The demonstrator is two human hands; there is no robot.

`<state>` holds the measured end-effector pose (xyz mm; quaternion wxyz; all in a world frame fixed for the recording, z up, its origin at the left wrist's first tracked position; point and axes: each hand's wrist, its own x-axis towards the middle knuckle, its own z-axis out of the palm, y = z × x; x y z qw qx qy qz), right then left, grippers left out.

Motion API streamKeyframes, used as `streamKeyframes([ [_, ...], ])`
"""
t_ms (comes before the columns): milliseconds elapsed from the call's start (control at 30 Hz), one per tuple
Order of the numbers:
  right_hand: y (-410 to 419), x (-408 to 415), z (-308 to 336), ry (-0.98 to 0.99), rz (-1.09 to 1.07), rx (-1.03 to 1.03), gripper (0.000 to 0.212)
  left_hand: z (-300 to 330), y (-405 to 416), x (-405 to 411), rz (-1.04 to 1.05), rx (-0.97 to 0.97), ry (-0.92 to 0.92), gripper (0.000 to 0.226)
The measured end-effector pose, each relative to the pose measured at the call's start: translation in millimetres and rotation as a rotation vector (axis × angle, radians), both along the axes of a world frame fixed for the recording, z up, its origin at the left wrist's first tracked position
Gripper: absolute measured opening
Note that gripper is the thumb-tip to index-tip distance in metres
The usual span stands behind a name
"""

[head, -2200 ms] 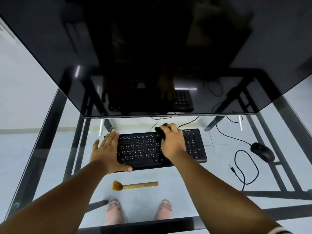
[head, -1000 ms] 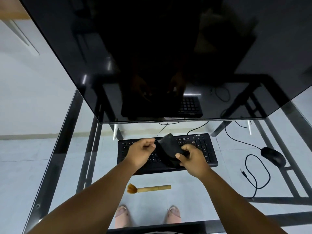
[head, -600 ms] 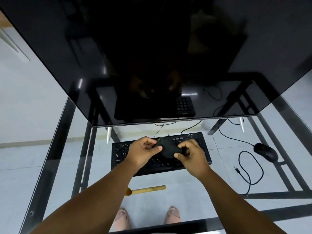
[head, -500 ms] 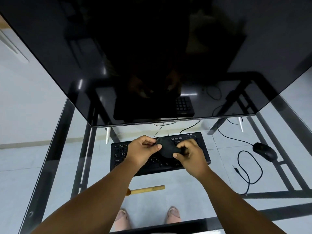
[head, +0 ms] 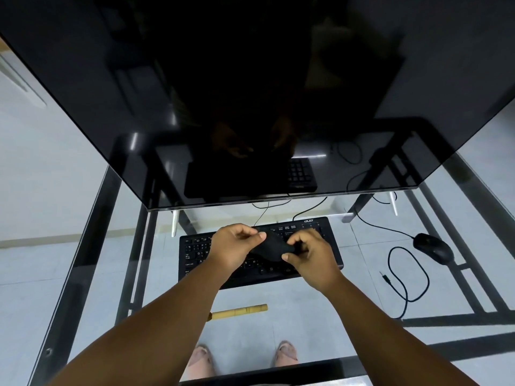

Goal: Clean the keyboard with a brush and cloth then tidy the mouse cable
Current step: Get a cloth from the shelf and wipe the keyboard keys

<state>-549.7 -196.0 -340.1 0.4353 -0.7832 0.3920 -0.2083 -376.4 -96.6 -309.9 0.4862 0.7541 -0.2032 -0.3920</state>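
Folding the cloth over the keyboard, centre frame

My left hand [head: 232, 246] and right hand [head: 312, 256] pinch the dark cloth [head: 271, 247] in curled fingers above the keyboard [head: 331, 246]; I'd fold it flat and wipe in rows.

I see the black keyboard [head: 328, 246] lying flat on the glass, its middle covered. A dark cloth [head: 272, 246] is bunched above its keys. The wooden-handled brush [head: 239, 312] lies on its side nearer me, head hidden. The black mouse [head: 433, 247] sits well right, its cable [head: 408, 277] looped loosely beside it.
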Motion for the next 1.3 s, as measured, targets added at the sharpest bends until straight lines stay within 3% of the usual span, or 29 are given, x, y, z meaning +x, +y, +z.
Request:
streamKeyframes([
  [333, -3, -4, -2, -0.017, 0.013, 0.031, 0.032, -6, 3, -8, -0.053, 0.085, 0.087, 0.016],
  [500, -7, -7, -2, -0.029, -0.089, 0.254, 0.046, -6, 4, -6, -0.068, 0.084, 0.103, 0.01],
  [600, -14, -7, 0, -0.021, -0.188, 0.404, 0.035, -4, 7, -6, -0.091, 0.027, 0.12, 0.008],
  [700, -21, -8, 4, -0.034, -0.227, 0.616, 0.003, -4, 10, -4, -0.118, -0.04, 0.159, 0.011],
  [833, -26, -11, 7, 0.052, -0.122, 0.732, 0.048, -1, 11, -6, -0.129, -0.09, 0.216, 0.006],
  [1067, -28, -7, 10, -0.038, -0.1, 0.939, 0.022, 3, 12, -20, -0.107, -0.203, 0.214, 0.012],
  [1200, -33, -5, 13, -0.218, -0.132, 0.922, 0.035, 3, 14, -25, -0.068, -0.209, 0.223, 0.012],
  [1300, -33, -3, 20, -0.285, -0.124, 0.863, 0.042, 3, 18, -30, 0.017, -0.19, 0.248, 0.029],
])
